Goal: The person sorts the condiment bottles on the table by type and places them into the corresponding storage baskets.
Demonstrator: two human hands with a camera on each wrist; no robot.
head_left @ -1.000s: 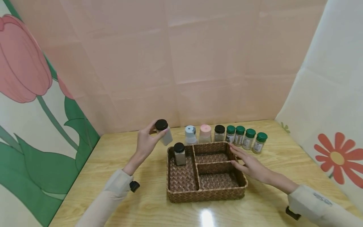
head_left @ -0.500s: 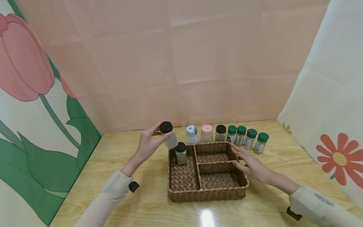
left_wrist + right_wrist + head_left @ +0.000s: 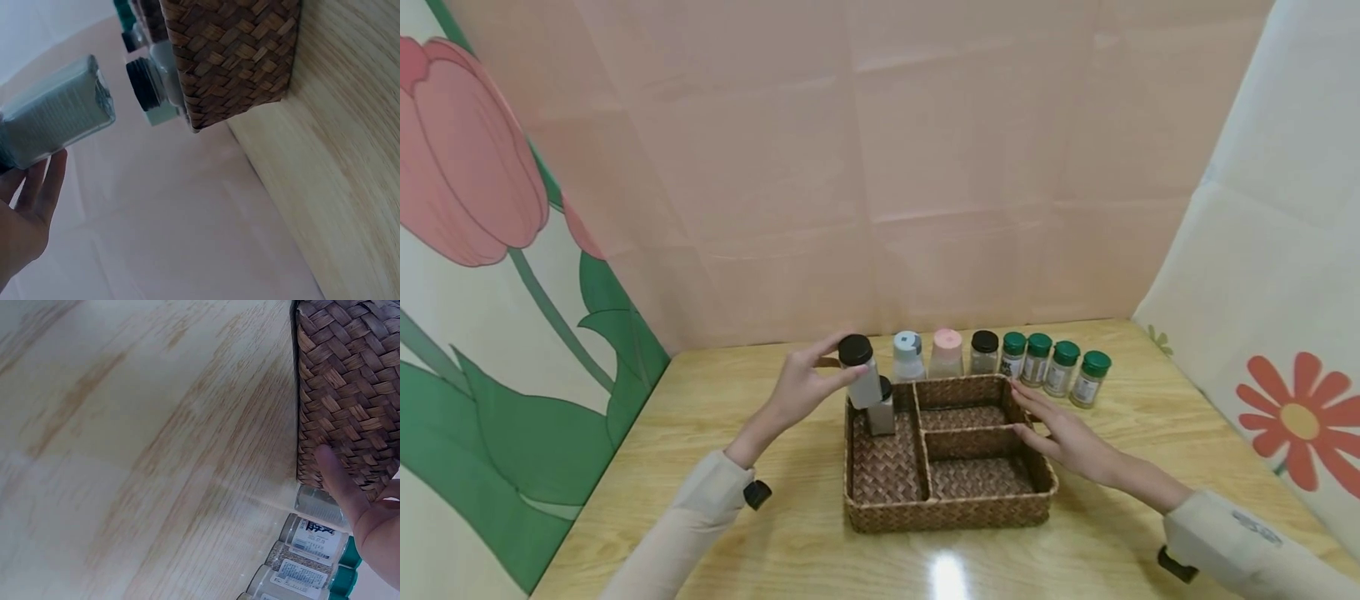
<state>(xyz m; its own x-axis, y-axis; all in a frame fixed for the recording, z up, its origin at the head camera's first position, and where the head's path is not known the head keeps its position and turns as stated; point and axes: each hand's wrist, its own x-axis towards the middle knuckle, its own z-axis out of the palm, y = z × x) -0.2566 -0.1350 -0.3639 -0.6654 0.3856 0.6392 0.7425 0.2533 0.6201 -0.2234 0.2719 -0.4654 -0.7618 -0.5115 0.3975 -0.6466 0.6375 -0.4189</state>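
My left hand [image 3: 805,387] pinches a spice jar with a black lid [image 3: 862,379] and pale contents between thumb and fingers. In the left wrist view this jar [image 3: 56,115] hangs tilted above the rim, apart from the basket. Behind it in the head view, partly covered, a second black-lidded jar [image 3: 882,418] stands in the left compartment of the woven basket [image 3: 951,515]. On the basket's right side, my right hand [image 3: 1071,446] holds the wall, thumb and fingertips over the rim. The right wrist view shows one finger [image 3: 340,481] against the outer wall.
Behind the basket stand a blue-capped bottle [image 3: 908,354], a pink-capped bottle [image 3: 946,354], another black-lidded jar [image 3: 984,352] and several green-capped spice jars [image 3: 1063,367]. Dividers split the basket into one long left compartment and two right ones. A pink cloth [image 3: 760,208] hangs behind the table.
My left hand has carried its jar right and slightly down, from left of the basket to over the left compartment's back corner. My right hand stays on the basket wall.
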